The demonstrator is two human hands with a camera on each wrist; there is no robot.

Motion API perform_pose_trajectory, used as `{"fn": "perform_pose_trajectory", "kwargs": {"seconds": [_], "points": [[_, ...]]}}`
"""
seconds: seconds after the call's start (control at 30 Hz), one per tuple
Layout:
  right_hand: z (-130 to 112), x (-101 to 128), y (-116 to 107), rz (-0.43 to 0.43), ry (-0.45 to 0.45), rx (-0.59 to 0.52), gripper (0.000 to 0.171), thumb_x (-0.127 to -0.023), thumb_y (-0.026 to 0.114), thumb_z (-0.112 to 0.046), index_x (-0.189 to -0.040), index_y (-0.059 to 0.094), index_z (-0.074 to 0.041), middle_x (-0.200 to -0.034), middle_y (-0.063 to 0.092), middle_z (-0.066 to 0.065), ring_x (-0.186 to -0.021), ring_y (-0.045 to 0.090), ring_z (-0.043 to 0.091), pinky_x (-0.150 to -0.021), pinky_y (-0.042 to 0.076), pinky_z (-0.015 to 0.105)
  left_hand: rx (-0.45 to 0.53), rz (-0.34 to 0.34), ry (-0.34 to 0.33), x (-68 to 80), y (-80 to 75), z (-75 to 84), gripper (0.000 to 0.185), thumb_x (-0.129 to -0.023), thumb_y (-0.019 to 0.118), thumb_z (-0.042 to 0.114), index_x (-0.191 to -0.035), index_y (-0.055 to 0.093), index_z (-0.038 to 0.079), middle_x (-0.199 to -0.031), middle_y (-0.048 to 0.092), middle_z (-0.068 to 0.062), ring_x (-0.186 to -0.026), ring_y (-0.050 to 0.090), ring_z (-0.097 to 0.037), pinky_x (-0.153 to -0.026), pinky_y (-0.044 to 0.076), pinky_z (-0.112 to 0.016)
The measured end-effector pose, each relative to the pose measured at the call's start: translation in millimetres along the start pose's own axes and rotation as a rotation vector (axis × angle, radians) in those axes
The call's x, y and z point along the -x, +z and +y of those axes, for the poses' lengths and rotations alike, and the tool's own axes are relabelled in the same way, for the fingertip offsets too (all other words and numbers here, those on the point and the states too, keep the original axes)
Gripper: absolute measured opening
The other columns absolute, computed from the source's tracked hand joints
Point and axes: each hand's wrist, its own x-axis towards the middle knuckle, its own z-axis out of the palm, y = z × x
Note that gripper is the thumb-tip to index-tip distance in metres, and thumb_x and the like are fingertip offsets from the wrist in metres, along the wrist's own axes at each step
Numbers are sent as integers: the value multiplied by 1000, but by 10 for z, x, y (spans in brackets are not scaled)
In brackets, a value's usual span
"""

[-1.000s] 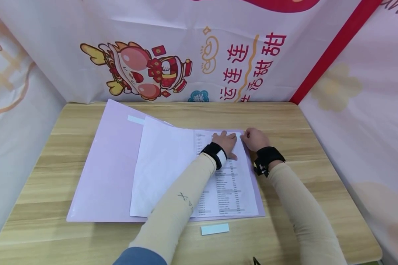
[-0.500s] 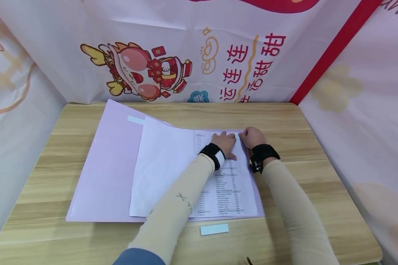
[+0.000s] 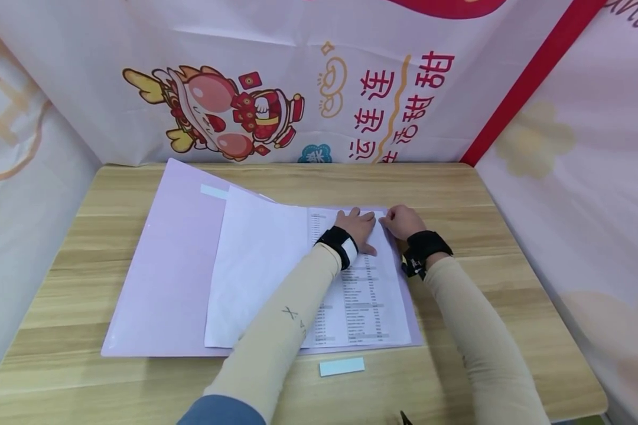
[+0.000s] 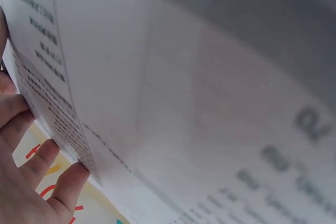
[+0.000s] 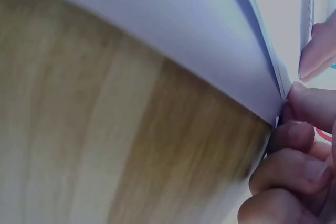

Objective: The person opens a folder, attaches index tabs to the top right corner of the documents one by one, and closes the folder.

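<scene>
A pale purple folder [image 3: 154, 271] lies open on the wooden table in the head view, with a blank white page [image 3: 257, 260] turned to its left side. On the right side lies a printed sheet [image 3: 364, 310] with columns of small text and grey bands. My left hand [image 3: 356, 229] rests on the upper part of this sheet, fingers spread. Beside it my right hand [image 3: 403, 222] pinches the top right corner of the paper. Thumb and forefinger meet at the edges of stacked sheets [image 5: 262, 35] in the right wrist view; how many they hold cannot be told.
A light blue strip [image 3: 341, 366] lies on the table [image 3: 484, 295] in front of the folder. Another pale strip [image 3: 214, 192] sits on the left cover. The tip of a dark thin object [image 3: 406, 418] shows at the bottom edge. Printed cloth [image 3: 276, 35] hangs around the table.
My right hand has shifted slightly left at the paper's corner. The left hand stays in place on the sheet. The head view has moved a little.
</scene>
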Motion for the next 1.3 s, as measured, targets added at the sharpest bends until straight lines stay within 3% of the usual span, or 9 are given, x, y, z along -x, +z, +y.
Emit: {"fn": "perform_pose_trajectory", "kwargs": {"seconds": [0.23,0.4,0.57,0.8,1.1,1.3], "points": [[14,-35,5,43,25,-17,36,-100,59,-27,-69,53,-9,-63,47,1,-63,52,22,-59,38,32,31,53,26,-17,44,-10,86,-84,69,68,-153,48,22,-160,41,6,-138,41,-25,-102,43,-53],[13,-40,-3,76,63,-2,34,-101,56,-27,-73,56,-8,-70,53,4,-69,55,25,-62,39,32,21,70,40,-50,78,7,86,-82,71,68,-151,51,21,-157,45,6,-136,43,-22,-101,45,-55],[30,-61,-28,64,28,-5,31,-101,57,-26,-78,59,-6,-73,55,6,-71,55,25,-63,39,32,-12,69,39,-54,74,-4,89,-83,68,71,-153,47,20,-157,44,6,-137,42,-20,-102,44,-55],[83,-106,-53,-36,4,-31,32,-100,62,-25,-74,58,-6,-67,51,2,-65,51,21,-58,38,30,-28,32,51,-27,62,-20,89,-88,63,70,-158,39,22,-164,35,5,-144,36,-21,-105,42,-55],[51,-86,-20,48,44,-13,31,-102,58,-26,-77,59,-7,-72,54,5,-71,54,25,-63,39,33,-12,57,48,-34,81,-3,85,-86,67,68,-154,46,21,-160,40,4,-140,40,-21,-103,44,-54],[42,-69,-43,23,18,-33,33,-102,59,-26,-75,55,-7,-68,51,3,-67,51,23,-62,37,32,-25,41,49,-9,58,-23,89,-87,63,71,-156,42,20,-161,38,4,-140,39,-21,-103,44,-53]]}}
